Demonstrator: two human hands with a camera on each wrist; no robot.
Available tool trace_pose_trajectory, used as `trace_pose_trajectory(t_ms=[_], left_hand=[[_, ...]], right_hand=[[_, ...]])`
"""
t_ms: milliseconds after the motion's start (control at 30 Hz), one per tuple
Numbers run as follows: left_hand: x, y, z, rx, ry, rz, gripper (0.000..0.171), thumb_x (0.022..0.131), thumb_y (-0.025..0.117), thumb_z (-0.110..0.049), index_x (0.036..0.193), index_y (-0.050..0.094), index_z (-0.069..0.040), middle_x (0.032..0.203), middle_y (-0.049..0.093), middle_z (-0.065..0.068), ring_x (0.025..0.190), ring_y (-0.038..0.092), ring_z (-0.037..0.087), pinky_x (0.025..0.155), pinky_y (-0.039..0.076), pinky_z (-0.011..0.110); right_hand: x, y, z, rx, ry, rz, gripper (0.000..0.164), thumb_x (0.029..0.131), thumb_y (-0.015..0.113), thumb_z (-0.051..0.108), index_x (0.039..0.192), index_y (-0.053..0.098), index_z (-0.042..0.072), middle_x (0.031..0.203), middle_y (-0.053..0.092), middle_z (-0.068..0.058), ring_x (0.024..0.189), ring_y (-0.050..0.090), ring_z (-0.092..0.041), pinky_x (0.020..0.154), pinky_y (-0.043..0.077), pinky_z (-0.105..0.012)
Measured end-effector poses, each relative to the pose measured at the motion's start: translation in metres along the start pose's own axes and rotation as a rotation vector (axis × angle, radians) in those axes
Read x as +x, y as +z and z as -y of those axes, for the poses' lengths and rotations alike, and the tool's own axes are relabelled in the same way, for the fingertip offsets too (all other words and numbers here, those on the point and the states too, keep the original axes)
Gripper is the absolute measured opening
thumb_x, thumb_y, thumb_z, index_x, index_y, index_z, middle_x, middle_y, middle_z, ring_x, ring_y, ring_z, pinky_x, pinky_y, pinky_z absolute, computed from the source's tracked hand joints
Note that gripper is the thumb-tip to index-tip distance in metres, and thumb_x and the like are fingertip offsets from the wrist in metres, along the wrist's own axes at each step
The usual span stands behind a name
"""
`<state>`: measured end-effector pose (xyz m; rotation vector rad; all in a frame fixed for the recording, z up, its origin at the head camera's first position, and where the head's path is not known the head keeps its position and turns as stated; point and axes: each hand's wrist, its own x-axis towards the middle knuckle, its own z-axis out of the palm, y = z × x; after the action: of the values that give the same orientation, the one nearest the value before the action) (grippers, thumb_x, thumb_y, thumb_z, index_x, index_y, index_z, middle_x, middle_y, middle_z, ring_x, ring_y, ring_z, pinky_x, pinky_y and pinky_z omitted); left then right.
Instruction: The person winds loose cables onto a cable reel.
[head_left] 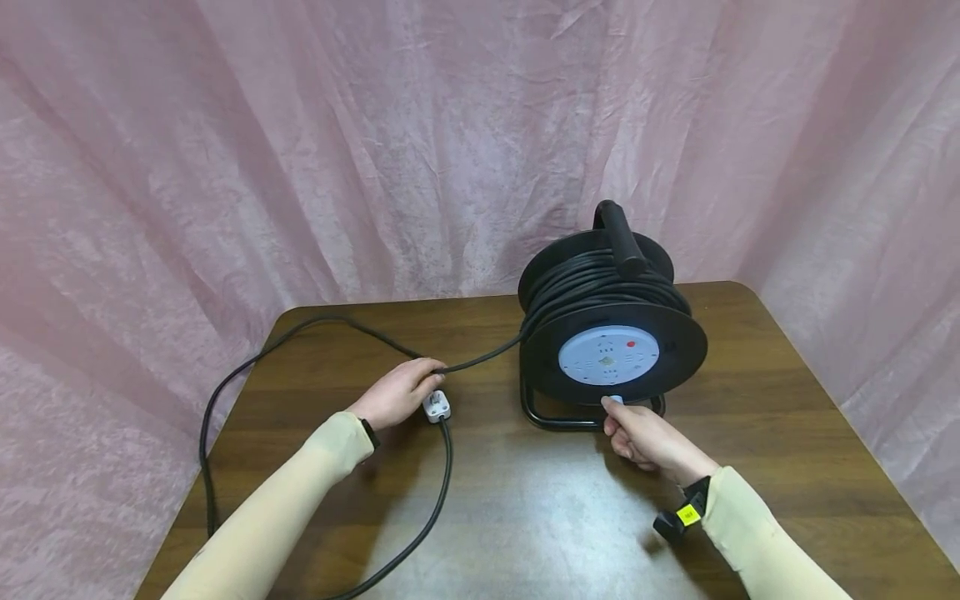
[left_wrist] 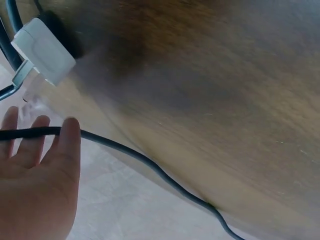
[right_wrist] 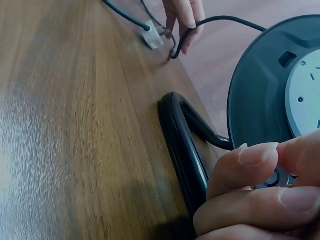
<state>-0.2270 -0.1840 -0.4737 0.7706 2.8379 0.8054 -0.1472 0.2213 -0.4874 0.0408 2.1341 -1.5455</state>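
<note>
A black cable reel (head_left: 682, 354) stands on a tubular frame at the right, with black cable wound round its drum and a pale socket panel (head_left: 609, 355) on its front. At the reel's lower rim, my right hand (head_left: 648, 437) pinches a small pale knob (head_left: 617, 399), mostly hidden by the fingers. My left hand (head_left: 401, 396) holds the loose cable (head_left: 487, 357) left of the reel, the fingers bent lightly about it. Just below that hand lies a white plug (head_left: 437, 407), pins showing; the left wrist view shows the plug (left_wrist: 45, 50) apart from the fingers.
The wooden table (head_left: 517, 517) has its back edge against a pink curtain (head_left: 450, 150). A wide cable loop (head_left: 213, 400) hangs past the table's left edge, and the plug's cable (head_left: 442, 492) curves toward the front. The reel's carrying handle (head_left: 622, 237) rises on top.
</note>
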Motion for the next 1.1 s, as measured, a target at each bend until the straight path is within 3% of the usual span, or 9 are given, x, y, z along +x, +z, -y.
trace_pose_trajectory(t_ms=[167,667,867,1100], left_hand=[[0.002,0.002,-0.002,-0.002,-0.004,0.034,0.034,0.106,0.050,-0.027,0.135,0.059,-0.011,0.127,0.062,0.003,0.121,0.054,0.020,0.102,0.044,0.042],[0.009,0.011,-0.011,0.000,0.035,0.019,0.034,0.106,0.051,-0.024,0.137,0.058,-0.012,0.132,0.061,0.003,0.124,0.053,0.020,0.105,0.041,0.042],[0.012,0.010,-0.020,-0.008,0.030,0.059,0.038,0.106,0.050,-0.024,0.141,0.055,-0.010,0.138,0.057,0.005,0.128,0.050,0.022,0.107,0.040,0.043],[0.016,0.010,-0.027,-0.028,0.001,0.085,0.040,0.107,0.048,-0.031,0.143,0.055,-0.016,0.136,0.058,-0.001,0.123,0.052,0.014,0.105,0.041,0.037]], right_hand=[[0.003,0.007,0.000,0.040,-0.005,0.008,0.061,0.104,0.040,0.055,0.090,0.050,-0.003,0.054,0.042,0.000,0.041,0.024,-0.009,0.039,0.020,-0.021],[0.012,0.024,0.006,0.101,-0.015,0.031,0.056,0.105,0.040,0.050,0.090,0.049,-0.003,0.054,0.042,0.001,0.038,0.022,-0.006,0.036,0.020,-0.021],[0.013,0.029,0.009,0.123,-0.009,0.032,0.055,0.105,0.040,0.049,0.090,0.048,-0.003,0.054,0.042,0.000,0.039,0.023,-0.007,0.036,0.020,-0.021],[0.017,0.035,0.011,0.163,-0.018,0.056,0.053,0.105,0.042,0.050,0.088,0.049,0.000,0.054,0.042,0.000,0.039,0.022,-0.007,0.036,0.019,-0.020]])
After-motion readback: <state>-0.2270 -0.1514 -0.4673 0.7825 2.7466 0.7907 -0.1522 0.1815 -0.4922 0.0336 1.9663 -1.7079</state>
